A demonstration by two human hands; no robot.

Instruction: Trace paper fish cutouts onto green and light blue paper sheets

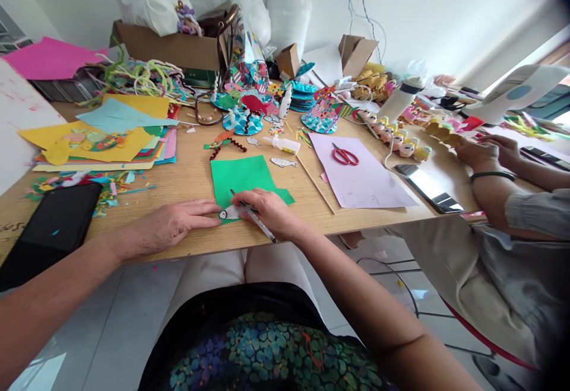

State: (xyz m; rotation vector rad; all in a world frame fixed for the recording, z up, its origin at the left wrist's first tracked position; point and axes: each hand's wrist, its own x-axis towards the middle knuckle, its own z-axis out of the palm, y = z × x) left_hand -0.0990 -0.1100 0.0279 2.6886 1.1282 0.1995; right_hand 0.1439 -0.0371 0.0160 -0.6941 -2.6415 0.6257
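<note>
You have two hands at work, the left [171,223] and the right [272,210], with one pen [263,228]. Your co-worker shows two hands [478,155] and one bracelet [493,175].

You can count one green sheet [236,175], one lilac sheet [363,180], one stick [317,186] and one pair of scissors [345,154].

Of black-and-white fish you see at least two, one at your fingers [229,213] and one farther off [284,162].

You have at least two phones, a left one [51,228] and a right one [430,189]; two glue bottles, one standing [285,103], one lying [285,145]; one larger bottle [399,100]; three cardboard boxes, one large [164,51], one small [288,61], one open-flapped [356,53]. The chicks [406,149] sit too tightly for you to count surely.
</note>
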